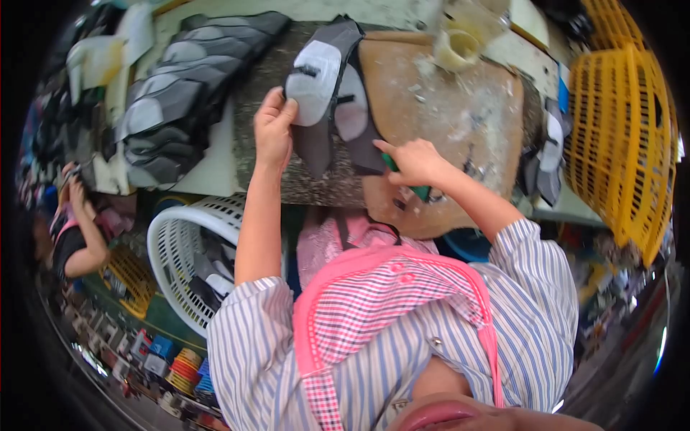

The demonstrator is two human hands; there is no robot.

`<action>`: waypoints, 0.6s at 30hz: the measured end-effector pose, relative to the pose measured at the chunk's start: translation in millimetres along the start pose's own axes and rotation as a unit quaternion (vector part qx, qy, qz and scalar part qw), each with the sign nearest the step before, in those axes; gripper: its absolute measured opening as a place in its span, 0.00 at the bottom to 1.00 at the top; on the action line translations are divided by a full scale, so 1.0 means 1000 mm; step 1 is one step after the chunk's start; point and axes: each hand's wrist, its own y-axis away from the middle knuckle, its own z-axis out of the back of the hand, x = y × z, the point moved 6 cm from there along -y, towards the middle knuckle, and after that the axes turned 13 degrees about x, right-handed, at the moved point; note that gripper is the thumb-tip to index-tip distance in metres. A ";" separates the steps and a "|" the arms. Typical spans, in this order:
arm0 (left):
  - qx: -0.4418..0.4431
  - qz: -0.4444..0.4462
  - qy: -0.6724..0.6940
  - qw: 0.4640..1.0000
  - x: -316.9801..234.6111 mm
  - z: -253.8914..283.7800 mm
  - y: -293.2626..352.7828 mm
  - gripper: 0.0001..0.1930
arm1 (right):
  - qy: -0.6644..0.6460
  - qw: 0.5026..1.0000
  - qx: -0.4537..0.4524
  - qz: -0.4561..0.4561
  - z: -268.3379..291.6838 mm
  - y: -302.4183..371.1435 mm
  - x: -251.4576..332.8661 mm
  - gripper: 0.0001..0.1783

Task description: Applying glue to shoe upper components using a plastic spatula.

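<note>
Taking the brown work board on the counter as our landmark: far to its left a big stack of finished-looking grey pieces lies, below-left a white basket holds a few more, and to its right stands a yellow crate. So we judge much done, some left. At the board's left edge our left hand pinches the grey-and-white piece; our right hand closes on what may be a green tool. We see no labels.

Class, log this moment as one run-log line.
left hand: holds shoe upper | right hand: green tool on upper | surface: board
</note>
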 end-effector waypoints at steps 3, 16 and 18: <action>-0.106 -0.215 -0.093 0.966 -0.104 0.031 0.005 0.11 | -0.008 0.999 -0.033 -0.007 -0.005 -0.003 -0.004 0.33; -0.471 -0.121 -0.520 0.702 -0.122 0.102 0.090 0.15 | -0.548 0.671 -0.471 0.164 0.075 0.068 -0.122 0.12; -0.391 -0.117 -0.513 0.755 -0.087 0.061 0.099 0.17 | -0.506 0.627 -0.570 0.160 0.092 0.086 -0.151 0.10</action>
